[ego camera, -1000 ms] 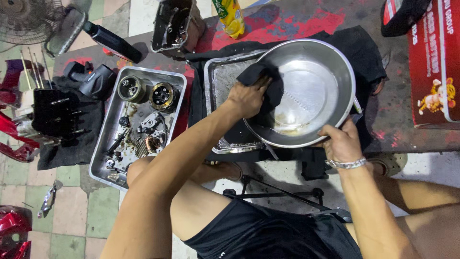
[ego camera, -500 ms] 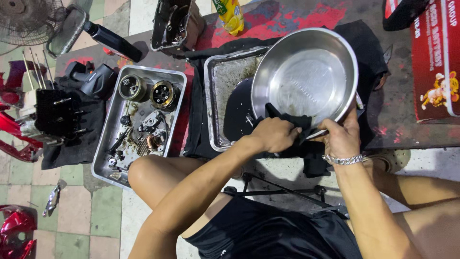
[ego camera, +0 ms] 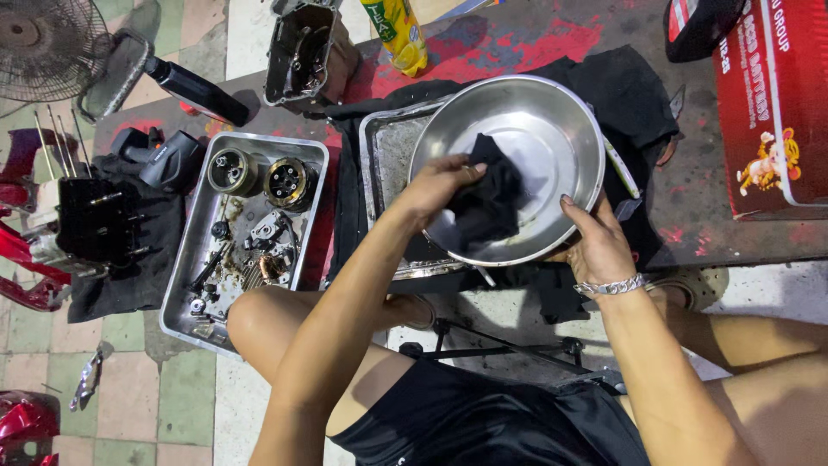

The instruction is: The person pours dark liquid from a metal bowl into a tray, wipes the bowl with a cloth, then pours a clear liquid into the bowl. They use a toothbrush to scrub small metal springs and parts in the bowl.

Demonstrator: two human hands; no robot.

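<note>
Two hands worked: your left hand point(ego camera: 435, 185) clutched the black rag point(ego camera: 485, 203), your right hand point(ego camera: 595, 246) gripped the tilted steel bowl point(ego camera: 535, 138), whose oily rim could have slipped.

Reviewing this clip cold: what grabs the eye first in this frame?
The big shiny steel bowl at centre top, tilted over a metal tray. The left hand presses a black rag inside it while the right hand grips its near rim. To the left, a second tray holds greasy engine parts.
</note>
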